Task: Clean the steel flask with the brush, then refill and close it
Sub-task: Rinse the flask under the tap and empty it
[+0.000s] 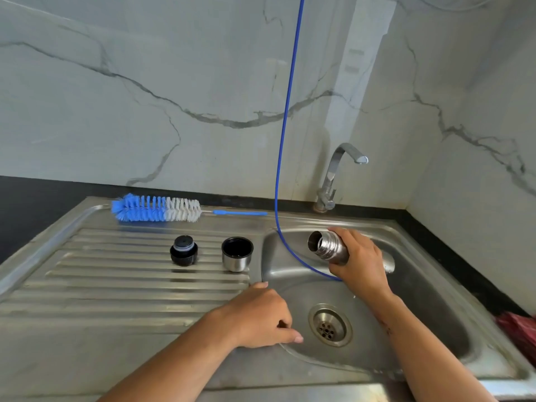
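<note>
My right hand (358, 258) grips the steel flask (327, 246) over the sink basin (420, 300); the flask lies tilted on its side, its open threaded mouth pointing left. My left hand (265, 317) rests on the basin's left rim with fingers loosely curled, holding nothing. On the ribbed drainboard (116, 285) stand the black stopper (184, 251) and the steel cup lid (237, 254), mouth up. The blue-and-white bottle brush (156, 209) lies along the back edge of the drainboard, with its thin blue handle pointing right.
A chrome tap (336, 172) rises behind the basin, spout turned right. A thin blue tube (285, 120) hangs from above into the basin. The drain (330, 325) sits at the basin's centre. A red item (519, 329) lies at the right edge. Marble walls enclose the corner.
</note>
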The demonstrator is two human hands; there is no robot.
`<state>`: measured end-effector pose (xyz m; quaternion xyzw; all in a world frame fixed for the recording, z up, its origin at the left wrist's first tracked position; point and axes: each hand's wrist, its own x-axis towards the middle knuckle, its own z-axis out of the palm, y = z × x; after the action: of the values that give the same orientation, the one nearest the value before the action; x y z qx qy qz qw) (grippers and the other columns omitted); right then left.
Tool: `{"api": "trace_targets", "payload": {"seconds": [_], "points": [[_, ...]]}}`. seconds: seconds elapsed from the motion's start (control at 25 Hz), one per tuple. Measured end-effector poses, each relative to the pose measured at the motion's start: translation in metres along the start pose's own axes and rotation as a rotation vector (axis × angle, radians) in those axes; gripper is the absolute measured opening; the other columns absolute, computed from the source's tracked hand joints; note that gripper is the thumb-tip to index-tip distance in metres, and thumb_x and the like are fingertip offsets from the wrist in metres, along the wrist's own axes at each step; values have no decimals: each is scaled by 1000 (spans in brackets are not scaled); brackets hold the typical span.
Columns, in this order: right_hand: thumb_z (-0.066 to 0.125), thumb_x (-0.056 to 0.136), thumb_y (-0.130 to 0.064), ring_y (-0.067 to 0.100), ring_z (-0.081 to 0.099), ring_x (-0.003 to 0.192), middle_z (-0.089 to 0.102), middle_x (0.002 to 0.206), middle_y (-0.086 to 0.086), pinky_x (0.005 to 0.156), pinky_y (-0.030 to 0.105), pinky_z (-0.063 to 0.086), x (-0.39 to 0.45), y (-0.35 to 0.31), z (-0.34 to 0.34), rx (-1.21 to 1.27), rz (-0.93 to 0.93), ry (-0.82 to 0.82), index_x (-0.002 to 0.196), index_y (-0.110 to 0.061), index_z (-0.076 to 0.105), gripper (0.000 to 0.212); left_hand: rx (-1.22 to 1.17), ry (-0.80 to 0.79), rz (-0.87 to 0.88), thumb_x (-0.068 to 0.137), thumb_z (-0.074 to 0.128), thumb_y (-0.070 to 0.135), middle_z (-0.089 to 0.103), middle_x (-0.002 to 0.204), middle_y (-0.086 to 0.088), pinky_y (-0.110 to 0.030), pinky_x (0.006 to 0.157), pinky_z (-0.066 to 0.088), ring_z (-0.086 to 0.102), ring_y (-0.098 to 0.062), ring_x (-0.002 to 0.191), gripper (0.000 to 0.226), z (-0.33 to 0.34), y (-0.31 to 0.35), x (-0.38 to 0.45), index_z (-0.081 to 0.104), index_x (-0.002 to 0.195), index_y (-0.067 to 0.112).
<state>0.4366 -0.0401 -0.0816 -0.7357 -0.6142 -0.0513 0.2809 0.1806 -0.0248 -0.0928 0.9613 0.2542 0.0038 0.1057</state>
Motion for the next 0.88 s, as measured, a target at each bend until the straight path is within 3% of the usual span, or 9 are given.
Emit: {"api": "trace_targets", "payload": {"seconds": [0.28,0.48,0.88], "points": [[84,69,-14,26,51,124,59,128,-5,122,58,21,7,4,7,-153,-122,57,141,-35,52,82,16,-11,23,99,55,57,51,58,4,-40,119,26,45,-12,58,57,-1,0,1,48,58,17],[83,71,-10,26,49,128,59,130,-3,124,62,10,9,4,11,-267,-215,92,141,-34,55,79,59,17,32,99,54,58,61,66,-2,-42,113,34,52,-18,66,57,3,-1,5,55,64,13],[79,69,-3,28,49,130,59,127,0,121,66,8,10,1,17,-316,-301,158,136,-31,60,75,80,65,63,96,57,60,51,56,-1,-40,105,41,44,-11,54,61,10,-7,10,46,56,15]]}}
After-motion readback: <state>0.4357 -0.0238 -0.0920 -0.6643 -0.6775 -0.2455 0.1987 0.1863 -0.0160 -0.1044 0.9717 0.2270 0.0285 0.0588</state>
